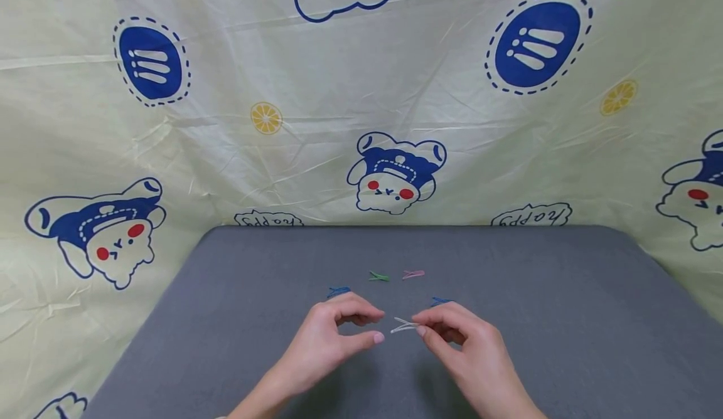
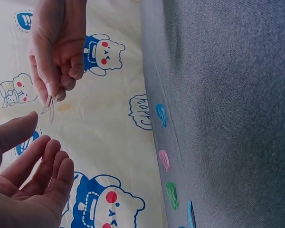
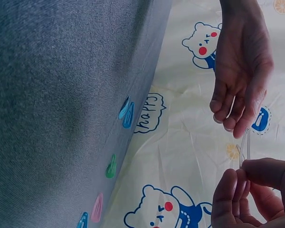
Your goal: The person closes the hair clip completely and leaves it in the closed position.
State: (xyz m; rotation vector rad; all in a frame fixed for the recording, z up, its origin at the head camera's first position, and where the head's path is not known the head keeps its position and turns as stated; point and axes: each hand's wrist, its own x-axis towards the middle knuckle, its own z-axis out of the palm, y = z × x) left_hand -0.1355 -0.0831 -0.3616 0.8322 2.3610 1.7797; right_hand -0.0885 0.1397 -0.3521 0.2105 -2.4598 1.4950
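Note:
My right hand (image 1: 471,347) pinches one end of a white snap hair clip (image 1: 403,325) between thumb and index finger. The clip is popped apart, its two prongs spread in a V toward the left. Facing those prongs is my left hand (image 1: 330,334), thumb and fingers parted around a gap and holding nothing. In the left wrist view the white clip (image 2: 51,111) hangs from the right fingertips, a short way off the left thumb. Both hands are raised above the grey table (image 1: 254,268).
Beyond the hands lie a green clip (image 1: 379,276), a pink clip (image 1: 413,275) and a blue clip (image 1: 440,301) partly behind my right hand. Blue clips (image 3: 128,115) lie close together beyond my left hand. A printed cream curtain (image 1: 339,80) hangs behind the table's far edge.

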